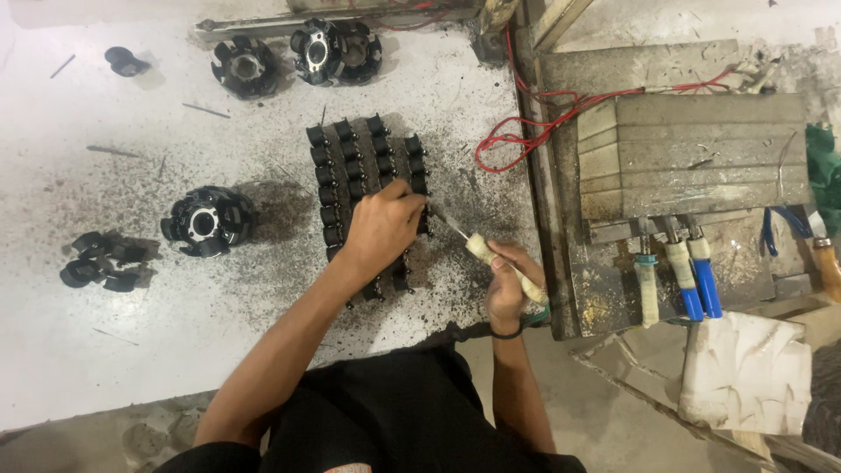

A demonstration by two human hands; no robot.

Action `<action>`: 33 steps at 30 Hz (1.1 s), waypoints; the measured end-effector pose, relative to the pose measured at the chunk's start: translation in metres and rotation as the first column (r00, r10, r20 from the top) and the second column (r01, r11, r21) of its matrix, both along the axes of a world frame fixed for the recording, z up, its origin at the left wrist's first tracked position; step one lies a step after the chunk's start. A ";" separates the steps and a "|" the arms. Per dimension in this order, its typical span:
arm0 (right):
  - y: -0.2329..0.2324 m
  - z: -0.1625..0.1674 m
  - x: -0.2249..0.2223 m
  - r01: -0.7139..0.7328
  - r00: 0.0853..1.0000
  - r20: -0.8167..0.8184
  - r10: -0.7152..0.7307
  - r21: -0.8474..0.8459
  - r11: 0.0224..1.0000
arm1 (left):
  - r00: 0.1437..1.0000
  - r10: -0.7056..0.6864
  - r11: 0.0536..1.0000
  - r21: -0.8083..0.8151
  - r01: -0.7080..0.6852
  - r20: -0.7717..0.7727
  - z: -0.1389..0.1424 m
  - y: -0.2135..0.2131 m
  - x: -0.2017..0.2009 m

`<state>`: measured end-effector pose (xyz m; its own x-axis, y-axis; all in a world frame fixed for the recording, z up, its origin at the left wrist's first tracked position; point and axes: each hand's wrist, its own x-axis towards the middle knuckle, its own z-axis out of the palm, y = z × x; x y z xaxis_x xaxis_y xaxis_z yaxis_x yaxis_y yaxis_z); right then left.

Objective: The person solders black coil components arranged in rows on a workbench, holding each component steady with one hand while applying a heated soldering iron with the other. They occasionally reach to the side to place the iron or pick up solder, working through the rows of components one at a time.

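In the middle of the frame, the left hand [383, 221] rests on rows of small black parts [363, 180] laid on the white table [105, 350], fingers pinched together on one of them. Just to the right, the right hand [508, 285] has its fingers wrapped tight around a pale-handled tool [491, 257], its thin metal tip pointing at that spot. A round black part [206, 222] sits at the left.

Even overhead light floods the pale worktable [105, 350], which washes out toward the upper left of the frame. Soft, short shadows fall to the right of the round black stator [206, 222] at centre left. The right side of the frame sits dimmer and muddier. Detail is slightly soft throughout, with compression smear along the lower edge; straight lines bow faintly near the borders.
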<state>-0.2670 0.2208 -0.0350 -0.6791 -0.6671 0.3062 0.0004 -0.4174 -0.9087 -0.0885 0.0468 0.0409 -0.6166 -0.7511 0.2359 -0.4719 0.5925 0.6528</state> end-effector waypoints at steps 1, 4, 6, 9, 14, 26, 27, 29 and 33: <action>0.000 0.000 0.000 0.022 0.999 0.031 -0.022 0.020 1.000 | 1.000 0.002 1.000 0.003 -0.002 -0.007 0.000 0.000 0.001; -0.001 0.004 0.002 0.048 0.996 0.072 -0.051 0.050 0.998 | 0.999 0.004 1.000 -0.017 -0.005 -0.050 -0.001 0.000 0.002; -0.003 0.008 0.004 0.013 0.999 0.037 -0.015 0.028 1.000 | 0.998 0.005 1.000 -0.030 -0.007 -0.069 -0.002 0.000 0.002; -0.004 0.016 0.006 0.033 0.999 0.001 -0.033 0.043 0.999 | 0.998 0.003 1.000 -0.023 -0.004 -0.059 -0.004 0.000 0.003; -0.001 0.034 -0.016 -0.135 0.902 -0.395 0.174 0.123 0.983 | 1.000 -0.022 0.999 -0.032 0.022 -0.003 -0.005 -0.005 -0.001; 0.028 0.003 -0.004 0.003 1.000 0.007 -0.003 -0.002 1.000 | 0.995 -0.068 0.997 -0.026 0.066 -0.069 0.014 0.019 0.022; 0.031 0.003 0.000 0.028 1.000 0.004 -0.028 0.019 0.999 | 0.997 -0.061 0.998 -0.032 0.060 -0.045 0.013 0.021 0.022; 0.033 0.006 0.003 0.028 0.999 0.026 -0.029 0.049 0.998 | 0.999 -0.053 0.998 -0.044 0.053 0.001 0.009 0.024 0.020; 0.029 0.012 0.003 0.012 0.999 0.047 -0.015 0.063 0.998 | 0.996 -0.086 0.996 -0.036 0.087 0.019 0.003 0.022 0.018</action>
<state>-0.2636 0.2493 -0.0227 -0.7008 -0.6746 0.2318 0.0384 -0.3601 -0.9321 -0.0704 0.0685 0.0442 -0.6833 -0.6856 0.2509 -0.4288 0.6550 0.6221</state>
